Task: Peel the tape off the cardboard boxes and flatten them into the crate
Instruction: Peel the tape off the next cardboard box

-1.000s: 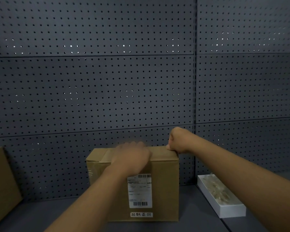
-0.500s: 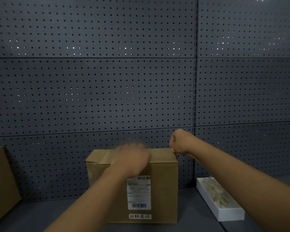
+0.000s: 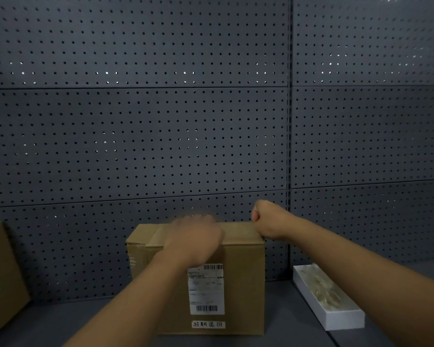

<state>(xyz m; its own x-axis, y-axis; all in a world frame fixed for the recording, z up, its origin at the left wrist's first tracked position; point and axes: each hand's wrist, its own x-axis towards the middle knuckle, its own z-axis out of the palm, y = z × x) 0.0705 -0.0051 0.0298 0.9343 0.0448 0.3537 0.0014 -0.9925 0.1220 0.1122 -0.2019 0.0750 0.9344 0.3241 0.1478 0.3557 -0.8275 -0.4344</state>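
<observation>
A brown cardboard box (image 3: 243,284) with a white shipping label stands upright on the dark shelf, against the pegboard. My left hand (image 3: 196,239) lies palm-down across the box's top front edge and presses on it; it is blurred. My right hand (image 3: 268,219) hovers just above the box's top right corner, fingers curled into a tight pinch, seemingly on the end of a tape strip too thin to make out. A glossy band of tape (image 3: 156,236) shows on the left part of the top. No crate is in view.
Another brown cardboard box (image 3: 0,271) leans at the left edge. A long white tray (image 3: 336,311) with pale crumpled material lies on the shelf to the right. A dark pegboard wall (image 3: 161,134) closes off the back.
My right hand has lifted slightly up and away from the box's top right corner. My left hand stays on the box top, shifting a little.
</observation>
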